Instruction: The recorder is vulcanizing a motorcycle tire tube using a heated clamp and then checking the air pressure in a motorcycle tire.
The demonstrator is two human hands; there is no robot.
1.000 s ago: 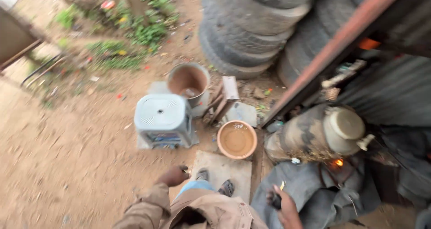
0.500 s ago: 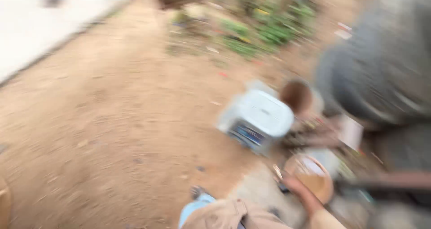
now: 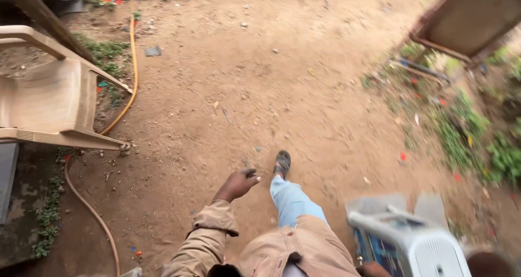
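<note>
Left hand (image 3: 237, 183) swung loose, half-open and empty; right hand was out of view; better watch the hose (image 3: 92, 214) left of it.

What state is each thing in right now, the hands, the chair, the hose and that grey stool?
Left hand: empty, fingers loosely curled, out in front over the dirt.
Right hand: out of view.
Plastic chair: tipped on its side, empty.
Yellow hose: slack, curving along the ground beside the chair.
Grey plastic stool: upright, nothing on it, blurred.
Sandalled foot: stepping forward on the dirt.
</note>
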